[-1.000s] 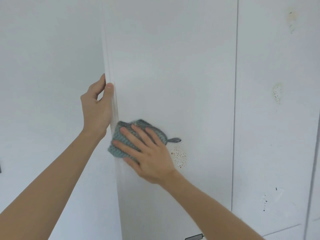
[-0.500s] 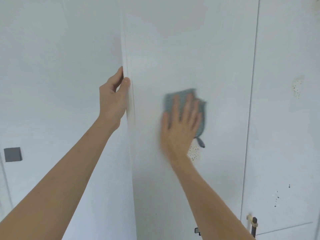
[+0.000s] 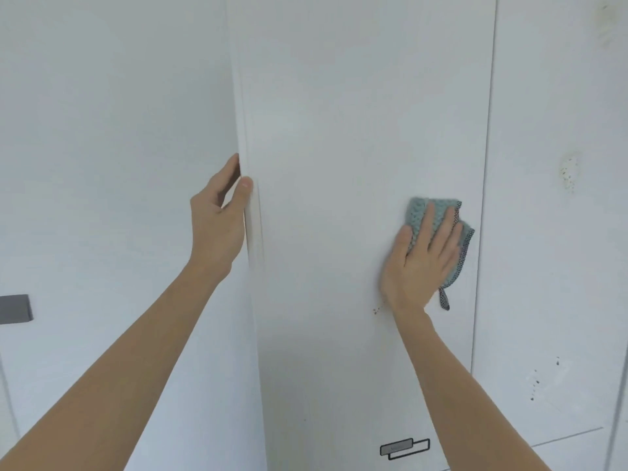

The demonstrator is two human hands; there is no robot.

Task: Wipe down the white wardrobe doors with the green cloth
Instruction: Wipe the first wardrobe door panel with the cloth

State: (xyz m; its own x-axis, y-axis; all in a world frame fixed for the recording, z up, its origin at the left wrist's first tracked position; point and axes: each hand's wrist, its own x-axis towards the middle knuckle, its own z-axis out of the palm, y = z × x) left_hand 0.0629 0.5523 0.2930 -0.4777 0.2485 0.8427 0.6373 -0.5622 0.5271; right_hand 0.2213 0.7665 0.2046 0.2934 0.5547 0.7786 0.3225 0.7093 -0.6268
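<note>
While your left hand (image 3: 217, 229) grips the free vertical edge of the open white wardrobe door (image 3: 356, 130), thumb on the front face and fingers curled round behind it, your right hand (image 3: 421, 263) lies flat against the same door with its fingers straight and slightly spread. Under that palm you press the green knitted cloth (image 3: 418, 212) with a dark checked border to the panel, on the door's right side, close to the narrow vertical gap that separates it from the neighbouring white wardrobe door (image 3: 550, 266). The cloth's upper part shows above and between your fingers, its right border runs down beside your little finger, and a small dark hanging loop (image 3: 444, 299) dangles below your hand.

Just beneath your right wrist a few small brown specks (image 3: 376, 311) mark the door you are wiping. The neighbouring door carries a patch of brownish spots (image 3: 569, 175) at about the height of the cloth, and a scatter of dark specks (image 3: 540, 382) lower down. Near the bottom of the door in front of you sits a small grey rectangular label (image 3: 404, 448) with a black outline. Far left, on the white wall (image 3: 102, 164), a grey rectangular block (image 3: 15, 309) shows at the frame's edge.
</note>
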